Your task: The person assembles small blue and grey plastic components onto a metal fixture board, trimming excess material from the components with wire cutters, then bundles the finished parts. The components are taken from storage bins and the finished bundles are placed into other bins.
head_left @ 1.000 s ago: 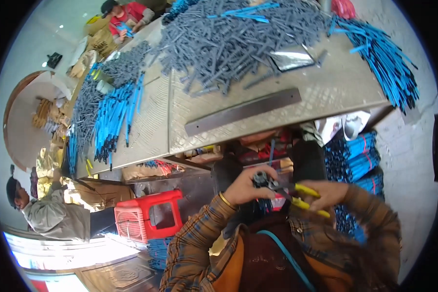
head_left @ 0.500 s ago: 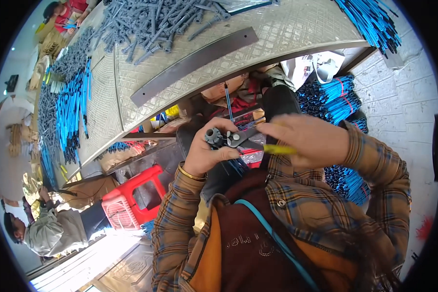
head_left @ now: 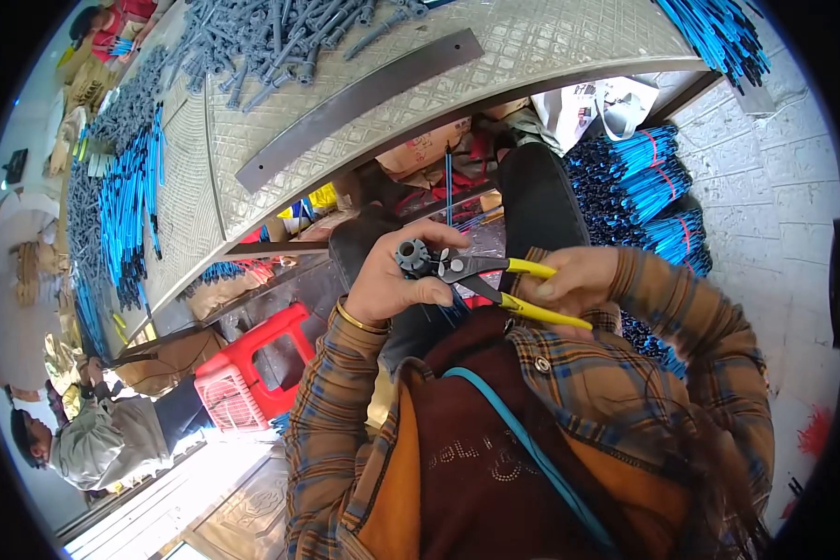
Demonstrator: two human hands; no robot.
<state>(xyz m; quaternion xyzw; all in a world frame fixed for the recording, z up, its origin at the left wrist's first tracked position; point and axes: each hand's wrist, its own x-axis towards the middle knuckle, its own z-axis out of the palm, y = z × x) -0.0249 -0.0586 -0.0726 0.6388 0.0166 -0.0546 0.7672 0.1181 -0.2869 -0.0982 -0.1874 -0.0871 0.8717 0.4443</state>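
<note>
My left hand (head_left: 378,283) is closed round a grey plastic fitting (head_left: 409,254) whose hollow, ridged round end faces up. Its thumb and fingers lie at either side of the dark head of a pair of pliers (head_left: 525,303), and the jaws meet the fitting's side. My right hand (head_left: 579,278) grips the pliers' two yellow handles, which stand apart in a V. What the jaws hold, if anything, is too small to make out. Beyond the hands, a thin blue rod with a black tip (head_left: 449,182) rises between my knees.
A patterned table (head_left: 551,47) ahead carries a heap of grey plastic fittings (head_left: 261,37), a dark metal strip (head_left: 364,107) and blue rods (head_left: 126,205). Bundled blue rods (head_left: 649,177) lie on the right. A red stool (head_left: 252,369) and two other people are at the left.
My right hand has moved from over the pliers' head, where it was blurred, down onto the handles, which now show spread apart. My left hand keeps its hold on the fitting.
</note>
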